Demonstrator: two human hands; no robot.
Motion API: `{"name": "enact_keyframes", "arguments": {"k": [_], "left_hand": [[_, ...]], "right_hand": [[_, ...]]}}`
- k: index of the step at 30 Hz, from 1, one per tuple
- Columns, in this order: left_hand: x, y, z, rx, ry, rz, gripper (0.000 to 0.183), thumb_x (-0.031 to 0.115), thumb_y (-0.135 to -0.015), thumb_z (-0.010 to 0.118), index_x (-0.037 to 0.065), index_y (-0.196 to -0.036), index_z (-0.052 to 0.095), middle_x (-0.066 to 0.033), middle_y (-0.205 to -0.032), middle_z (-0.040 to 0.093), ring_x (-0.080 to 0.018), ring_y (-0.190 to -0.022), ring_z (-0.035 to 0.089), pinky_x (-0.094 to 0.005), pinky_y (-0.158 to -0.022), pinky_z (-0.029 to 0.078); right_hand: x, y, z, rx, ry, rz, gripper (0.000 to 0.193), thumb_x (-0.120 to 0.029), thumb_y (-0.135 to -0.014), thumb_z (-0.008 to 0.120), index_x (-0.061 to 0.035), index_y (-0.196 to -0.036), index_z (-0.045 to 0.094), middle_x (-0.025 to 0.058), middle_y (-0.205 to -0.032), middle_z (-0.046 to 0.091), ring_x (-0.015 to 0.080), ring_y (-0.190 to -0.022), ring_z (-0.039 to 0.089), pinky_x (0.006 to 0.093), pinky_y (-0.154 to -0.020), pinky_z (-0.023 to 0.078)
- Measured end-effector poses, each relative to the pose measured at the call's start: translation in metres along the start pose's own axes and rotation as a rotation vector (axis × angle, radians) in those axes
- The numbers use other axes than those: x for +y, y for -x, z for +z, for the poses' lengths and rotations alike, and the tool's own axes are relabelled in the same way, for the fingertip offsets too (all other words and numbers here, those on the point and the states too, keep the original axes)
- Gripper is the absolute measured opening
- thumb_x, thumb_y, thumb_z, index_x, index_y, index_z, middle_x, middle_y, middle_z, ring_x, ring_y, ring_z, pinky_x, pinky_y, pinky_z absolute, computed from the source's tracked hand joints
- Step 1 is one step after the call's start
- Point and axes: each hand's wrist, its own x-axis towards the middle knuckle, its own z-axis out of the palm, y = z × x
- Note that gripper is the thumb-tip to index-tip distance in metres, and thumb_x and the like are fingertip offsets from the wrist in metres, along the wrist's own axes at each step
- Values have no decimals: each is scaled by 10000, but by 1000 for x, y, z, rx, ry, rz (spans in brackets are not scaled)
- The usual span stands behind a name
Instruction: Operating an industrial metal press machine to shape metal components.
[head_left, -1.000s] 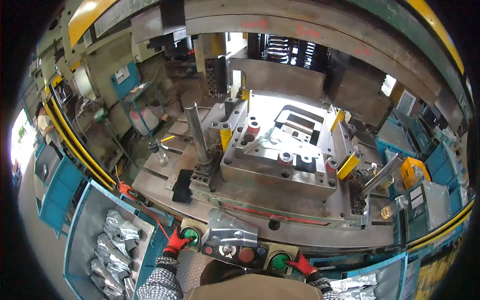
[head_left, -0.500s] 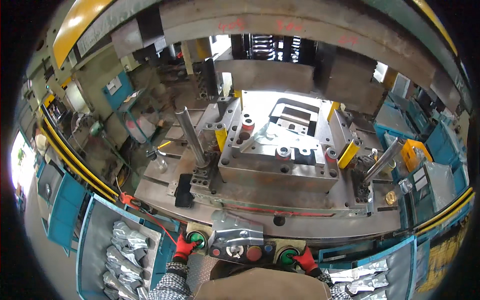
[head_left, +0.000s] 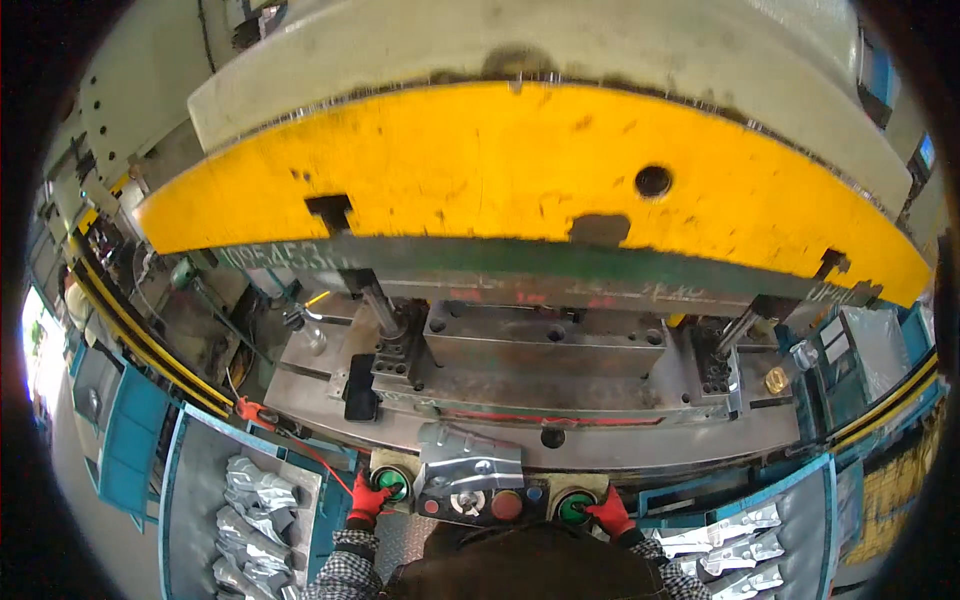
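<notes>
My left hand [head_left: 368,498], in a red glove, presses a green push-button [head_left: 394,484] at the left of the control box [head_left: 460,510]. One digit reaches onto the button and another stands apart from it. On the right side, my right hand [head_left: 612,513], gloved the same way, presses a second green push-button [head_left: 576,508] with a digit, the others spread. Neither hand holds anything. Between them a formed grey metal part [head_left: 470,460] lies along the top of the box. Beyond, the press's yellow and green upper ram [head_left: 480,170] is down over the lower die [head_left: 545,355], hiding its top.
A blue-rimmed bin [head_left: 172,480] of stamped metal parts stands at the left, another bin [head_left: 828,500] at the right. On the press bed [head_left: 640,440] are a black flat object [head_left: 362,388], a spray bottle [head_left: 312,335] and guide posts [head_left: 378,305]. Yellow-striped rails run at both sides.
The ram has come down, covering the die's top and the sheet part lying there. Both hands have stayed on the green buttons.
</notes>
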Motion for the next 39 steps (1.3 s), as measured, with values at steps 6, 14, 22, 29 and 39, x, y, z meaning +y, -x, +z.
{"name": "enact_keyframes", "arguments": {"k": [6,14,22,29,39], "left_hand": [[7,-4,7,-11,47,16,955,108,-631,977,-67,-1406,446,-149,-1302,624,-256,-1186,623,-404,-1030,530],[36,-34,-19,-386,-201,135,698,211,-781,872,-9,-1363,555,-150,-1217,684,-245,-1163,643,-397,-1004,538],[392,-89,51,-185,-20,579,347,123,-879,754,19,-1195,657,-102,-1106,714,-187,-975,670,-338,-858,533],[580,-123,199,216,-697,1339,448,295,-815,791,41,-1139,615,-184,-1214,597,-388,-1202,548,-512,-1061,412],[563,-181,283,380,-1070,1102,474,293,-774,775,34,-1145,631,-190,-1121,633,-361,-1045,635,-495,-901,496]], "right_hand": [[24,0,-7,25,149,17,690,-5,-767,749,-9,-1414,509,125,-1348,639,241,-1264,599,392,-1088,465],[26,-4,-16,-93,-118,-40,801,-157,-767,876,-5,-1438,465,147,-1393,598,262,-1277,584,410,-1089,463],[53,10,-33,98,136,44,603,-251,-988,701,-17,-1488,456,124,-1379,619,229,-1274,577,373,-1086,450],[151,25,-75,298,-74,4,482,-299,-1015,667,-1,-1378,557,104,-1176,697,182,-1009,639,329,-899,510],[97,94,-177,742,-54,-20,430,-228,-986,691,-4,-1330,562,109,-1244,630,205,-1116,573,358,-943,472]]}}
